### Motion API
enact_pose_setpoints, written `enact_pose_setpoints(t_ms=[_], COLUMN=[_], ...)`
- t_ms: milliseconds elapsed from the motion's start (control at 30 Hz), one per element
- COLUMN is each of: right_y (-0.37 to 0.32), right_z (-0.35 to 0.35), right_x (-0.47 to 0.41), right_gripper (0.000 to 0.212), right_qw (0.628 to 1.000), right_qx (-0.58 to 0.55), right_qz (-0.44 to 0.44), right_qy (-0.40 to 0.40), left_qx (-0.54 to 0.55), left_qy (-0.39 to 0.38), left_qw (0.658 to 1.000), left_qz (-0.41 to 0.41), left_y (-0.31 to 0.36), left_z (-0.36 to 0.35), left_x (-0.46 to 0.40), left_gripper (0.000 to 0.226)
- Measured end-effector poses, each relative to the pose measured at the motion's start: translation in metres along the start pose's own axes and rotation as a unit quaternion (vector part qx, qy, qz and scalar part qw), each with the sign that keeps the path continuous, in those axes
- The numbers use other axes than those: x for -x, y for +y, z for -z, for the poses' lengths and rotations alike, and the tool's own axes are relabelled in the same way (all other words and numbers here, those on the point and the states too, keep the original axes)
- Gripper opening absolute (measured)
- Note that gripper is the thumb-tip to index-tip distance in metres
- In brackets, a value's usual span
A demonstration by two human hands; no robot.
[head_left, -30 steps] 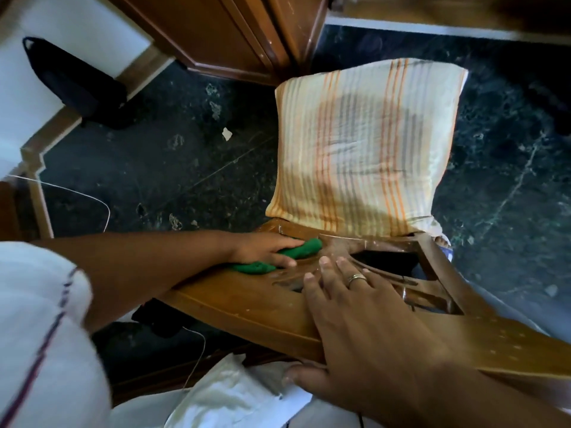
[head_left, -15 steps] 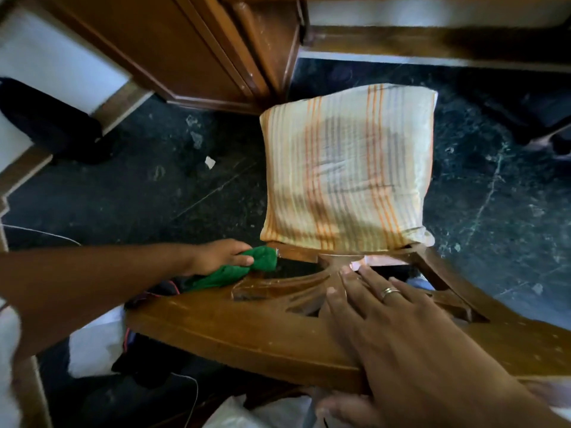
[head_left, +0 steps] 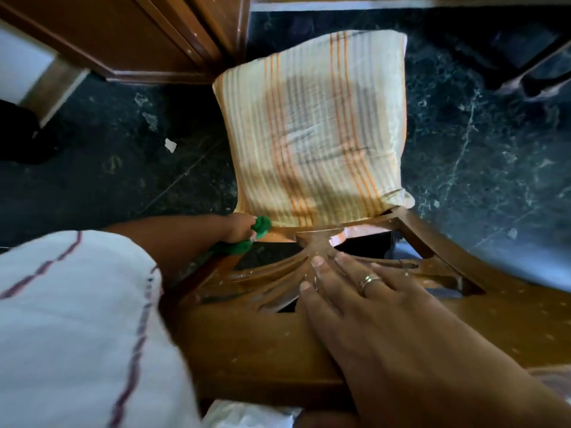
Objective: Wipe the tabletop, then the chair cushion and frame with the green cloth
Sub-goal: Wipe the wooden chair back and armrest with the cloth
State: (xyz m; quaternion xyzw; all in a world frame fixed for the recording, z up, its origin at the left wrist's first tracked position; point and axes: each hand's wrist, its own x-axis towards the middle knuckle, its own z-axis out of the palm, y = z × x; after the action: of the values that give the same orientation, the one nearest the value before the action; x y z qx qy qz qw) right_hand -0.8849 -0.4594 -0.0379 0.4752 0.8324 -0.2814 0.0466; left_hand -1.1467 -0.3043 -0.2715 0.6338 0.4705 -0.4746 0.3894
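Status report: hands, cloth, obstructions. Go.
Left hand shut on cloth at cushion's near-left corner. Right hand flat on chair frame. Nothing blocking.

Lived-in home room, likely dining or bedroom area. Landmark: carved wooden chair [head_left: 309,341] with striped fabric cushion [head_left: 315,131] on seat. Under chair, dark green marble-look floor [head_left: 482,143], paper scrap [head_left: 170,145] left of cushion. Beyond chair, upper left, brown wooden cabinet [head_left: 129,35] standing on floor. Behind chair, near camera, white cloth or bag [head_left: 247,417].
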Motion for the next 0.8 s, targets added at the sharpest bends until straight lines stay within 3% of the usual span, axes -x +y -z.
enact_pose_setpoints(t_ms=[100,200,367,433,500,567,667,733,800], right_y=[-0.005,-0.008,-0.011,-0.013,-0.015,-0.006,0.036,0.080,0.124], right_z=[0.020,0.028,0.027,0.028,0.032,0.038,0.048,0.057,0.068], right_x=[-0.001,0.001,0.009,0.011,0.017,0.029,0.060,0.091,0.121], right_gripper=[0.110,0.115,0.111,0.113,0.104,0.082,0.050,0.045,0.044], right_qw=[0.996,0.991,0.993,0.996,0.996,0.990,0.947,0.889,0.824], right_qx=[0.020,0.047,0.101,0.090,0.063,0.019,-0.112,-0.233,-0.332], right_qz=[0.005,0.020,0.033,0.013,-0.007,-0.047,-0.188,-0.286,-0.334], right_qy=[-0.083,-0.125,-0.056,-0.007,0.058,0.131,0.234,0.271,0.315], left_qx=[0.053,0.107,0.012,0.005,0.035,0.121,0.330,0.445,0.537], left_qy=[-0.047,-0.095,-0.055,-0.030,-0.001,0.006,0.040,0.063,0.052], left_qw=[0.997,0.990,0.996,0.997,0.995,0.986,0.936,0.883,0.824], left_qz=[-0.014,-0.005,-0.064,-0.072,-0.092,-0.110,-0.120,-0.135,-0.173], left_y=[-0.005,-0.006,0.041,0.070,0.097,0.122,0.163,0.200,0.241], left_z=[0.016,0.024,0.017,0.014,0.015,0.021,0.045,0.071,0.096], left_x=[0.060,0.131,0.175,0.169,0.167,0.172,0.192,0.206,0.221], left_gripper=[0.030,0.022,0.026,0.038,0.040,0.032,0.027,0.020,0.030])
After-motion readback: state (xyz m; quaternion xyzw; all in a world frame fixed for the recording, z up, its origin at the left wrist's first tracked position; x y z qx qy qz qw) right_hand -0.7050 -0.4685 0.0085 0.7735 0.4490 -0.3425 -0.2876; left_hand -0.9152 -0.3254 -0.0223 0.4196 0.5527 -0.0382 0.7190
